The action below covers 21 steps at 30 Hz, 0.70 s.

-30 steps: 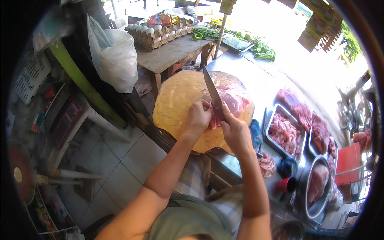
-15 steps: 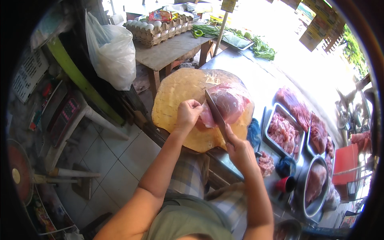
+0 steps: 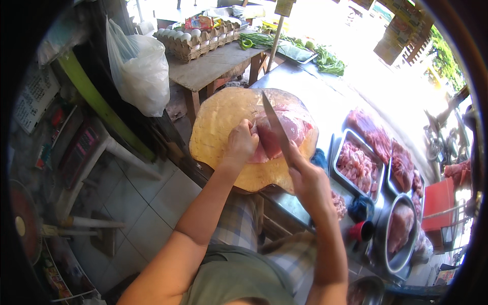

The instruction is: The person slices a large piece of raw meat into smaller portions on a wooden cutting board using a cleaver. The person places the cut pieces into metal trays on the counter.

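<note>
A large piece of raw pink meat (image 3: 299, 126) lies on a thick round wooden chopping board (image 3: 216, 114). My right hand (image 3: 309, 178) grips the handle of a long kitchen knife (image 3: 275, 120), its blade slanting over the meat with the tip toward the far side of the board. At the meat's left edge, my left hand (image 3: 242, 142) is closed, its fingertips on a flap of the meat. A cut line shows between that flap and the bigger part. The left fingertips are partly hidden behind the hand.
To the right, a metal tray (image 3: 356, 165) of cut meat, large meat slabs (image 3: 371, 129) and a metal bowl (image 3: 401, 234) stand on the metal table. A red cup (image 3: 360, 231) is nearer. Egg trays (image 3: 198, 43) sit far left, near a hanging white plastic bag (image 3: 140, 76).
The knife has lifted, and its tip has moved farther away. My right hand has risen a little. My left hand has turned and its fingers have shifted slightly up the meat's edge.
</note>
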Motion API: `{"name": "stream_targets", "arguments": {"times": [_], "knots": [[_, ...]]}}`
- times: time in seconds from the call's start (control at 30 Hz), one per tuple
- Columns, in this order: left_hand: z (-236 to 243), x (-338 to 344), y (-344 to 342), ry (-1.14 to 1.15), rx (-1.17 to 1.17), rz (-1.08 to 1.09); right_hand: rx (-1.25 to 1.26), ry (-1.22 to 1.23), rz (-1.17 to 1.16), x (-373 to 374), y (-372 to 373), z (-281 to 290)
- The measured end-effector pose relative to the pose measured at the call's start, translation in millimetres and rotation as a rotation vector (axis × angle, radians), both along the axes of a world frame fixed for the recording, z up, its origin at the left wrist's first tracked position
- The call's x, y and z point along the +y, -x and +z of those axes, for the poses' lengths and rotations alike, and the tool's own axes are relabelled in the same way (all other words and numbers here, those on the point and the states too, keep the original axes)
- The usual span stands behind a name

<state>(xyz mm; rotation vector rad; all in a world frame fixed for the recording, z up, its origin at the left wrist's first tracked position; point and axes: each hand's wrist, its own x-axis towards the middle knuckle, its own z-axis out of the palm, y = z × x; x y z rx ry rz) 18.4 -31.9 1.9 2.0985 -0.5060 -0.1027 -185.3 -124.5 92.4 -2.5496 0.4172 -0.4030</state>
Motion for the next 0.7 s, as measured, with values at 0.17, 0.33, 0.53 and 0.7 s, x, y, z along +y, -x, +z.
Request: {"name": "stream_targets", "arguments": {"times": [0.17, 0.33, 0.53, 0.7], "knots": [[-8, 4, -7, 0.043, 0.085, -0.001, 0.11, 0.029, -0.048, 5, -72, -27], [-20, 5, -9, 0.106, 0.009, 0.03, 0.154, 0.126, -0.064, 13, -56, -42], [-26, 7, -8, 0.123, 0.006, -0.015, 0.253, 0.199, -0.038, 23, -17, -43], [-23, 7, -10, 0.069, 0.045, -0.023, 0.164, 0.206, -0.041, 18, -83, -57]]}}
